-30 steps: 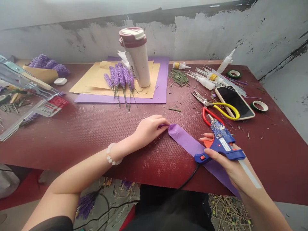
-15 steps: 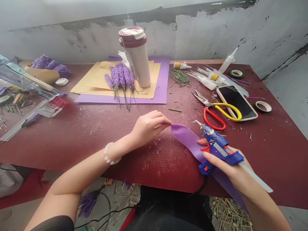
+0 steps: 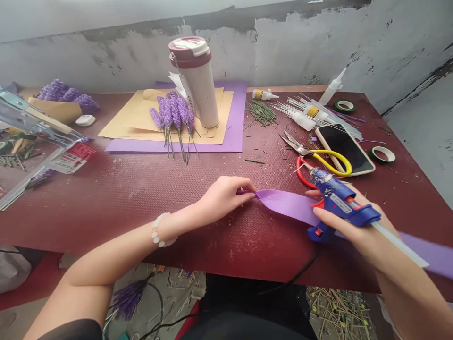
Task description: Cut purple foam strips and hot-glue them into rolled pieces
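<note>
A purple strip [image 3: 290, 206] stretches between my hands above the dark red table. Its left end is gathered and pinched between the thumb and fingers of my left hand [image 3: 231, 196]. My right hand [image 3: 348, 217] is wrapped round a blue glue gun [image 3: 338, 200], whose nozzle points up and left over the red handle of the scissors. A clear glue stick [image 3: 399, 244] sticks out of its back. The strip passes under the glue gun and my right hand and comes out at the far right.
Scissors [image 3: 300, 150] and a phone [image 3: 345, 148] lie beyond my right hand. Lavender stems [image 3: 175, 113] and a tall cup [image 3: 200, 89] rest on paper sheets [image 3: 233, 141]. Green tape [image 3: 382, 155], glue bottles [image 3: 331, 92] and wires lie back right. A clear stand [image 3: 53, 127] is at left.
My right hand has moved right and slightly up with the glue gun, and the strip is straighter. My left hand still pinches its end, slightly lower. The strip's far part has swung right.
</note>
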`<action>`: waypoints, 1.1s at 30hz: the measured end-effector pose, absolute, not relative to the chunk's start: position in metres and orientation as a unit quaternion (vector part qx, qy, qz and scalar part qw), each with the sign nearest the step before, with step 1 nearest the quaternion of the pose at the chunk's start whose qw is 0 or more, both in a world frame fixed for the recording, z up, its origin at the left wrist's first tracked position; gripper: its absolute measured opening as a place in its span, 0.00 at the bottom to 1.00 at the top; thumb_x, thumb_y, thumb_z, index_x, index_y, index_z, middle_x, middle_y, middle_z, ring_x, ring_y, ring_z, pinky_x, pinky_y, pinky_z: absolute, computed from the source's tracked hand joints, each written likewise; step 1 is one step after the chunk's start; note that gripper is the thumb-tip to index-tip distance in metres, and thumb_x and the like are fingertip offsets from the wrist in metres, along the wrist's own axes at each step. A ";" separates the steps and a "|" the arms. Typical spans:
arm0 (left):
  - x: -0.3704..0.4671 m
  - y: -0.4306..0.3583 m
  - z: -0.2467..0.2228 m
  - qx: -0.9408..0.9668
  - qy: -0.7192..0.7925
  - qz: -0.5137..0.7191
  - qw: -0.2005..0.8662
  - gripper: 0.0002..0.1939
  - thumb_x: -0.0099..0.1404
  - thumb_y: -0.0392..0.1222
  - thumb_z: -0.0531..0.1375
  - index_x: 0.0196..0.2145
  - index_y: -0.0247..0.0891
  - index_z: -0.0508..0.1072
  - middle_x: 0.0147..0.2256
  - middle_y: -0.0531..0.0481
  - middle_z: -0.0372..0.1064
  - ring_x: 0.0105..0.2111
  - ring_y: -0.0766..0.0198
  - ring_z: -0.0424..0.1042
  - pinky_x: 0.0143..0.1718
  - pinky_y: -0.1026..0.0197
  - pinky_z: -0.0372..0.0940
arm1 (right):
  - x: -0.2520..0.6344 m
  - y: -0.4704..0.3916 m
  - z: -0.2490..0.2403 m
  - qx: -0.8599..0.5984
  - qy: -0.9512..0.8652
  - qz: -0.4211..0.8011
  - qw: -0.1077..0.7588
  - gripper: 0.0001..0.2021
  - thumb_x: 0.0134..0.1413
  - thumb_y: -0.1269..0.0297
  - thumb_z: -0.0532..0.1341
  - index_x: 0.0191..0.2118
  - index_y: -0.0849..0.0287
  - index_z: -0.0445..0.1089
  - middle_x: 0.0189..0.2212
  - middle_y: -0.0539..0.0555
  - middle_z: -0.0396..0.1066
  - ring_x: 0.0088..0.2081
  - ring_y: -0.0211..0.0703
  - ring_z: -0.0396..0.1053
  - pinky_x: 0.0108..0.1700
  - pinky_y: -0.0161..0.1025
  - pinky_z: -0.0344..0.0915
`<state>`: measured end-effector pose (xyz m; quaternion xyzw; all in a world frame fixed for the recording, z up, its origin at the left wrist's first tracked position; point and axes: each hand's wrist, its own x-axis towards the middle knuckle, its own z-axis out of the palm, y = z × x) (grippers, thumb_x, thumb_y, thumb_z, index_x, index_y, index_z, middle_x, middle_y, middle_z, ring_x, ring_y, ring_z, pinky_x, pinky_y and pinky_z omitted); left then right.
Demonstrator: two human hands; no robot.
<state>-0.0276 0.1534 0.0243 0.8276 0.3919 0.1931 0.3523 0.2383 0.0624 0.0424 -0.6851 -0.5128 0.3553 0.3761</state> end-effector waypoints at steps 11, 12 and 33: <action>-0.014 0.152 0.019 0.823 0.410 0.198 0.341 0.04 0.64 0.32 0.64 0.34 0.35 0.80 0.29 0.51 0.79 0.29 0.66 0.75 0.36 0.63 0.69 | 0.168 0.048 0.035 -0.527 -0.391 0.410 0.634 0.09 0.55 0.66 0.62 0.41 0.52 0.75 0.41 0.54 0.79 0.43 0.53 0.79 0.51 0.52 0.74; -0.013 0.152 0.019 0.822 0.410 0.199 0.341 0.04 0.64 0.32 0.64 0.35 0.35 0.80 0.30 0.51 0.79 0.30 0.65 0.75 0.37 0.62 0.69 | 0.168 0.050 0.031 -0.521 -0.384 0.431 0.629 0.07 0.54 0.66 0.62 0.39 0.52 0.74 0.37 0.53 0.79 0.39 0.50 0.79 0.47 0.50 0.75; -0.021 0.148 0.006 0.737 0.388 0.282 0.476 0.29 0.65 0.34 0.66 0.62 0.31 0.66 0.43 0.44 0.83 0.44 0.61 0.82 0.52 0.57 0.73 | 0.172 0.049 0.012 -0.523 -0.354 0.474 0.614 0.05 0.54 0.67 0.68 0.29 0.53 0.73 0.28 0.49 0.71 0.30 0.41 0.69 0.34 0.38 0.68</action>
